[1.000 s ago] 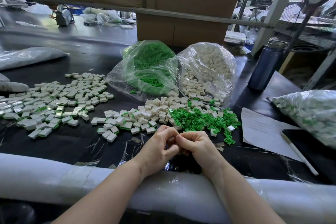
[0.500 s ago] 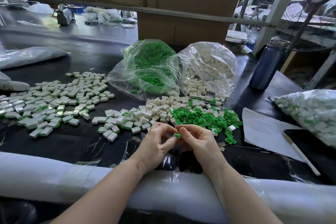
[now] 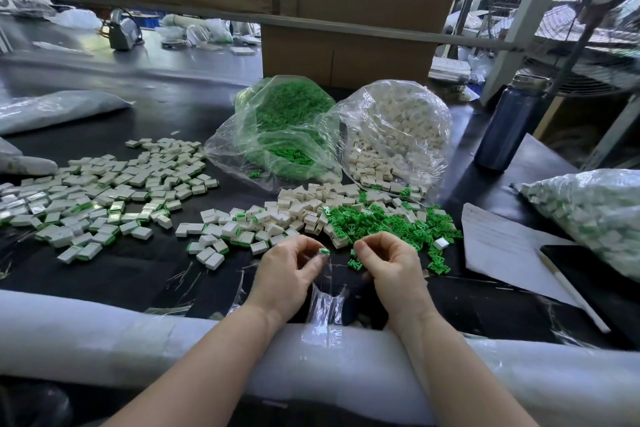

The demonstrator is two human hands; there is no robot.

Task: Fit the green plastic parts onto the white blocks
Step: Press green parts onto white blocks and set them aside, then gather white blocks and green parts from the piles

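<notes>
Fitted blocks [image 3: 104, 198] spread wide at left; loose white blocks [image 3: 311, 201] and green parts [image 3: 384, 222] remain, bags unemptied. Left hand [image 3: 291, 270] pinches a block with green showing; right hand [image 3: 388, 263] curled, contents unclear.

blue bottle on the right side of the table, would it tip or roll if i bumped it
The blue bottle stands upright and is tall for its narrow base, so a bump near the cap would probably tip it. Its round body suggests it would then roll across the smooth black table. How full it is cannot be seen, so its weight is uncertain.
</notes>
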